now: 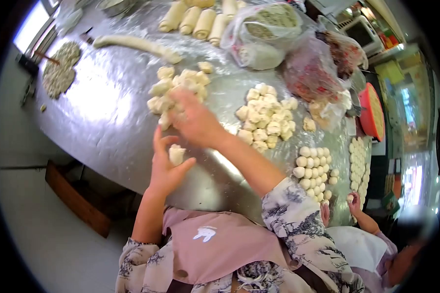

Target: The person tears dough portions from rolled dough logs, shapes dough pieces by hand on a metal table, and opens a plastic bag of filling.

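Note:
My left hand is near the table's front edge, fingers apart, with a small dough piece resting against the palm between thumb and fingers. Above and right of it, my right hand reaches over the near side of a heap of torn dough pieces. Its fingers are blurred, and whether they hold a piece is unclear. A long dough rope lies behind the heap. To the right sits a second heap of dough pieces.
Thick dough rolls and plastic bags stand at the back of the metal table. Rows of dough balls lie to the right, near a red basin. A co-worker's hand holds a small ball. A filling-like mass lies far left.

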